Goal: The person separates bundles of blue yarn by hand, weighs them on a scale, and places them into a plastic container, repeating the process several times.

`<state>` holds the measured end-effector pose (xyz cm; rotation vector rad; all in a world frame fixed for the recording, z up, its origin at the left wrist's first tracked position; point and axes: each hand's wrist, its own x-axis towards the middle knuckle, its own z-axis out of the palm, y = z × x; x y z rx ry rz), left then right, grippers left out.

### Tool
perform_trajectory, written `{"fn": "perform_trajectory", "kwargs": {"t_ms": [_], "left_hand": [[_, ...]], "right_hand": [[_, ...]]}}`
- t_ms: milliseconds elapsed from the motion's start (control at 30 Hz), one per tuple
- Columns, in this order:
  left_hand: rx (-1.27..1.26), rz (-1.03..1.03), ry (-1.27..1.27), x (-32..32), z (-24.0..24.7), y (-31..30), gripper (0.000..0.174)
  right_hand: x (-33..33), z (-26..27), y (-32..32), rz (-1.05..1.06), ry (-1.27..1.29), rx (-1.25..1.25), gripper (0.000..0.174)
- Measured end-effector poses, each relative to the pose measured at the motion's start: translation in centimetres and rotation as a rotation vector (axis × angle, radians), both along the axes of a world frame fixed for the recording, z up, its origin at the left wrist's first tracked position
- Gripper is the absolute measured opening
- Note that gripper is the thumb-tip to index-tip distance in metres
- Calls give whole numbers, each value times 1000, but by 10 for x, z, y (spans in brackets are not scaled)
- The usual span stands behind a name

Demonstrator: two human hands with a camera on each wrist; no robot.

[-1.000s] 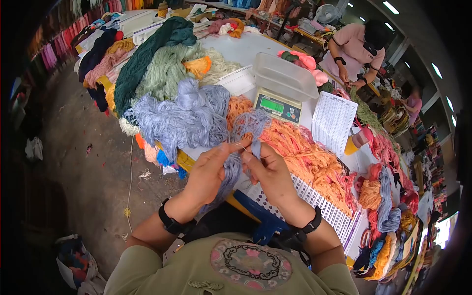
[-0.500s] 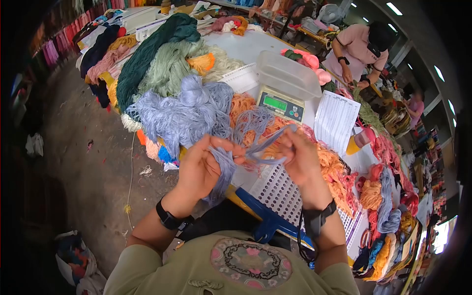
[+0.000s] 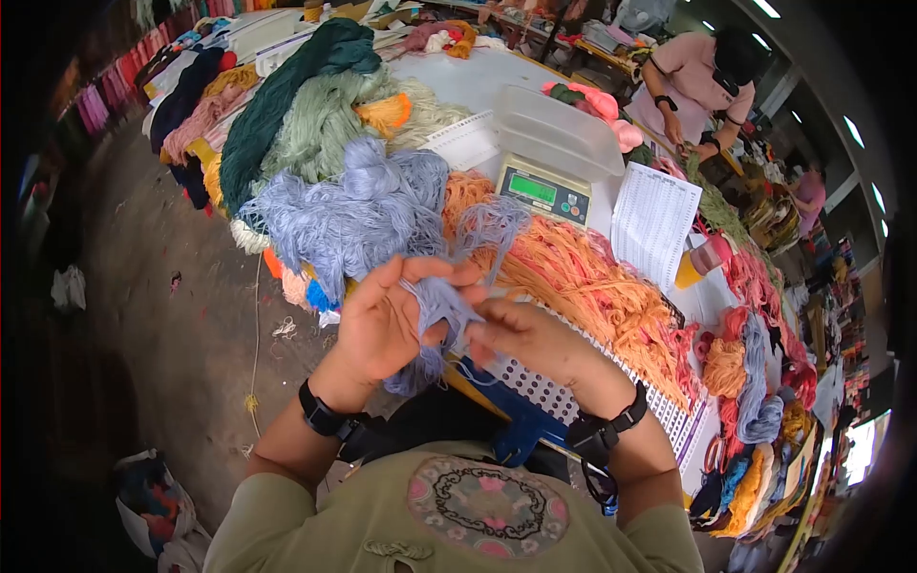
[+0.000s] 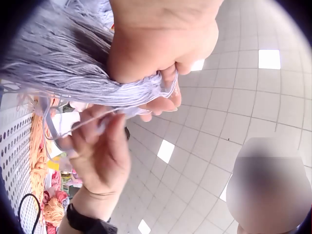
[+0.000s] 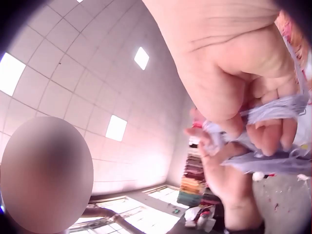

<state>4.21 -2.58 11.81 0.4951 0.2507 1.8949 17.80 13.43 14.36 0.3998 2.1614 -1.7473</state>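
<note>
In the head view, lavender yarn (image 3: 441,304) lies across my left hand (image 3: 374,325), palm turned up. The left wrist view shows that hand's thumb and fingers gripping the top of the hank (image 4: 105,90), whose strands hang together. Close beside it, my right hand (image 3: 537,342) has its fingers curled at the yarn's right side. A band of lavender strands (image 5: 279,108) passes across the right fingers in the right wrist view, and a thin strand runs between the hands. A large lavender yarn pile (image 3: 349,215) lies just beyond the left hand.
Orange and pink yarn (image 3: 592,296) covers the table right of my hands, over a white perforated panel (image 3: 535,387). Behind stand a digital scale (image 3: 544,191) with a clear plastic tub (image 3: 559,129), and a printed sheet (image 3: 657,220). Another person (image 3: 702,86) works at the far right.
My hands were together, then the right hand drew a lavender loop out to the right. Now it is back beside the left hand, which has kept its hold on the yarn.
</note>
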Motion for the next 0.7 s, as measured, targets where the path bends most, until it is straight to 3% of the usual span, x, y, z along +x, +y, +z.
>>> {"fn": "perform_trajectory", "kwargs": {"t_ms": [67,100,133,200,233,333,400,467,500,567,633,700], "left_hand": [[93,-15,96,-8,-9,2,51],[-10,101,216,-3,-5,5,51],[-114,213,334,3,-3,8,50],[-163,271,387,17,-5,18,49],[-209,336,442,22,-6,21,48],[-193,356,540,28,-8,24,48],[-237,441,518,25,-13,15,49],[-398,380,430,7,-33,-8,51],[-358,469,284,9,-33,-13,53],[-285,348,150,-13,-58,-46,55],[-540,365,154,-26,-78,-79,60],[-724,409,46,-34,-122,-114,56]], "right_hand": [[-2,-42,17,-367,546,221,11],[-6,-29,13,-533,596,201,11],[-7,-16,7,-533,594,201,11],[-6,9,-6,-329,572,267,10],[-7,20,-17,-232,581,427,11],[-19,-6,-30,-308,807,398,12],[-17,1,-23,-232,762,448,7],[-12,36,-16,-213,257,-276,13],[-9,50,-10,-223,279,-366,17],[-6,76,14,-192,423,-507,15],[-11,112,30,-240,655,-569,15],[-24,151,62,-204,916,-404,22]]}}
